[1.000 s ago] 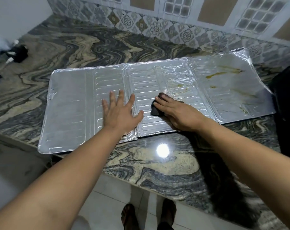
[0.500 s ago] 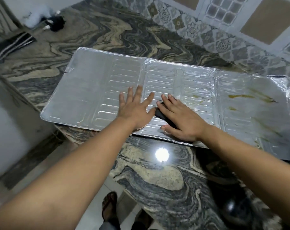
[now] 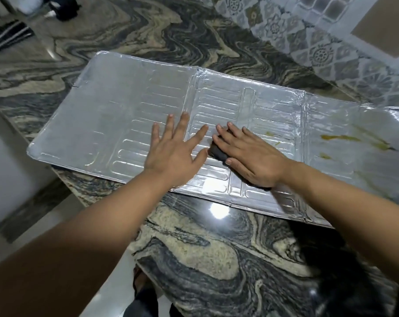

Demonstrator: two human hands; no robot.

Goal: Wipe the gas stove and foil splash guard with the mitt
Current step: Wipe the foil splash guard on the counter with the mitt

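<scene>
The silver foil splash guard (image 3: 125, 115) lies unfolded and flat on the marble counter, its three panels running left to right. Yellow-brown grease streaks (image 3: 340, 137) mark the right panel, and a small spot sits on the middle one. My left hand (image 3: 174, 152) presses flat on the foil with fingers spread, across the left fold. My right hand (image 3: 248, 154) lies palm down on the dark mitt (image 3: 216, 152), which shows only as a dark edge under my fingers, on the middle panel. The gas stove is out of view.
The swirled grey and beige marble counter (image 3: 216, 259) has its corner edge near me, with floor tiles and my feet (image 3: 141, 282) below. A dark object with white cables (image 3: 66, 8) lies at the far left back. Patterned wall tiles (image 3: 319, 49) rise behind the foil.
My view has swung left and down, so the foil sits more to the right. My right hand with the mitt has slid toward me and left, close beside my left hand.
</scene>
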